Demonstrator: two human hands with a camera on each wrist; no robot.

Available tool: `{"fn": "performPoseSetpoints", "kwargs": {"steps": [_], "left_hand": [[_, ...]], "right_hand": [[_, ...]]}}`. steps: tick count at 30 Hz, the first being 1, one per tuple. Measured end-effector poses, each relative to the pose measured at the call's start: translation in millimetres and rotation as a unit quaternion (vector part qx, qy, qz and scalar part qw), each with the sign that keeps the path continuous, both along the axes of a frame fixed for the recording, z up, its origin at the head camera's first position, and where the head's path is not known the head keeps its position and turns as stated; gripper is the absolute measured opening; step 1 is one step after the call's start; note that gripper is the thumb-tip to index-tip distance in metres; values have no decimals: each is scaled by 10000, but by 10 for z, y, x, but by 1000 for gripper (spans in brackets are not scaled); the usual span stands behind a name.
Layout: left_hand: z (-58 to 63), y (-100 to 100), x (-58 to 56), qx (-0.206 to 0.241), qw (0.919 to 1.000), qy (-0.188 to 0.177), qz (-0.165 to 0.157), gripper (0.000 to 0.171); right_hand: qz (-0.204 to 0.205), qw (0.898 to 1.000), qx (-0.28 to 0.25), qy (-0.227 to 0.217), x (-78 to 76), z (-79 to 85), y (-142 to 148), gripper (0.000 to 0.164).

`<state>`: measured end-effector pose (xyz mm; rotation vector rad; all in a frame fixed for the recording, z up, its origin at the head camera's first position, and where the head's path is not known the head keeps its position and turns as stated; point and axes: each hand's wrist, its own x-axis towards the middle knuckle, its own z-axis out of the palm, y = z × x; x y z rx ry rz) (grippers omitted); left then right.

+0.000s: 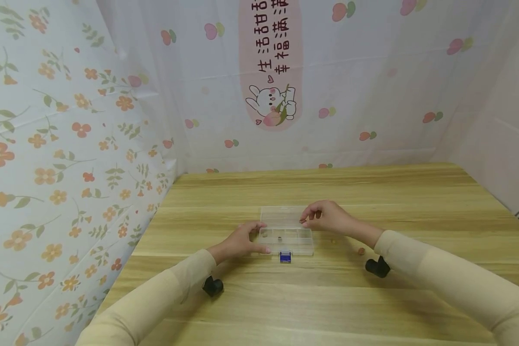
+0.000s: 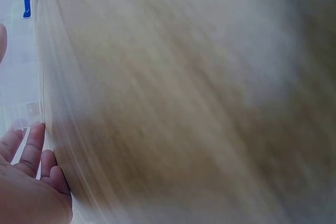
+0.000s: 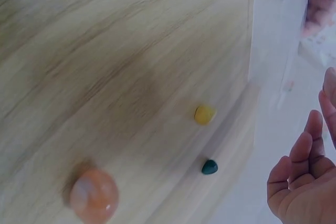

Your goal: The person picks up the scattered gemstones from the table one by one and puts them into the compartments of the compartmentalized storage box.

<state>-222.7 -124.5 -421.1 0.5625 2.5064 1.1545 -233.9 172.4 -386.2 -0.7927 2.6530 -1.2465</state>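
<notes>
A clear plastic compartment box (image 1: 296,247) lies with its lid (image 1: 281,216) folded back and a blue latch (image 1: 285,257) at the front. My left hand (image 1: 241,239) holds its left end, thumb along the front and fingers at the back corner. Two small stones sit inside: a dark one (image 1: 279,239) in a middle compartment and another (image 1: 265,235) at the left. Over the lid's right side, my right hand (image 1: 330,218) pinches a small reddish-brown stone (image 1: 302,221) between thumb and fingertips. In the right wrist view that stone is out of sight.
Right of the box, a yellow stone (image 3: 205,114), a dark green stone (image 3: 209,167) and a larger orange stone (image 3: 94,196) lie on the wooden table (image 1: 259,307). Printed cloth (image 1: 207,96) hangs behind and at the left. Black wrist cameras (image 1: 378,267) hang below both forearms.
</notes>
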Motion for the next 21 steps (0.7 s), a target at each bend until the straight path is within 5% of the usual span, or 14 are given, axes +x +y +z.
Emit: {"fn": "performPoseSetpoints", "kwargs": {"steps": [21], "left_hand": [[-28,-1,-16,97,9999,3,40,73]], "right_hand": [[198,9988,451,-73,-33,-77,-272,5]]}}
